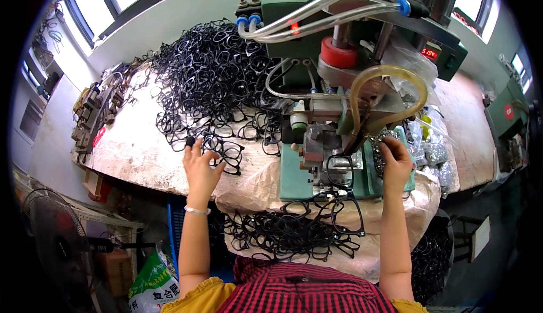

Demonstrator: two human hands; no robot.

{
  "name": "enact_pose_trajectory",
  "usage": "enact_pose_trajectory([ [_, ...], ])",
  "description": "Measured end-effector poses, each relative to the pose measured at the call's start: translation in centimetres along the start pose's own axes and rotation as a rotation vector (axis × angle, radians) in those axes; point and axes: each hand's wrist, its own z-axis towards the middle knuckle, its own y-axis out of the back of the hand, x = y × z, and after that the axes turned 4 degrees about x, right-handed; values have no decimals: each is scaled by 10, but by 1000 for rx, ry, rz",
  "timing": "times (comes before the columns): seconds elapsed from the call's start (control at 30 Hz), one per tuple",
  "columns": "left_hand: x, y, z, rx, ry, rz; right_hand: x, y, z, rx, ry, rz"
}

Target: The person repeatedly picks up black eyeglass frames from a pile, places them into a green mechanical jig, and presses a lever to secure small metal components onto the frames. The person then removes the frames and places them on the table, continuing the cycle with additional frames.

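My left hand reaches to the near edge of a large heap of black eyeglass frames. Its fingers are apart, a black cover sits on one fingertip, and a loose eyeglass frame lies right beside them. My right hand is closed in a pinch at a tray of small shiny metal parts; whatever is between the fingertips is too small to make out. Between my hands stands a green press machine. One black eyeglass frame sits at its metal fixture, and another lies just below.
A second pile of black eyeglass frames lies on paper close to my body. Metal fixtures line the table's left side. Plastic bags of parts stand right of the press. A curved yellowish hose arches above the fixture. A fan stands lower left.
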Motion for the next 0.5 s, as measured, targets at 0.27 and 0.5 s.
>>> enact_pose_trajectory([
  [0.27,-2,-35,-7,-403,-96,-270,7,85,-54,-193,61,-496],
  [0.5,-68,12,15,-391,-51,-1017,85,15,-46,162,198,-326],
])
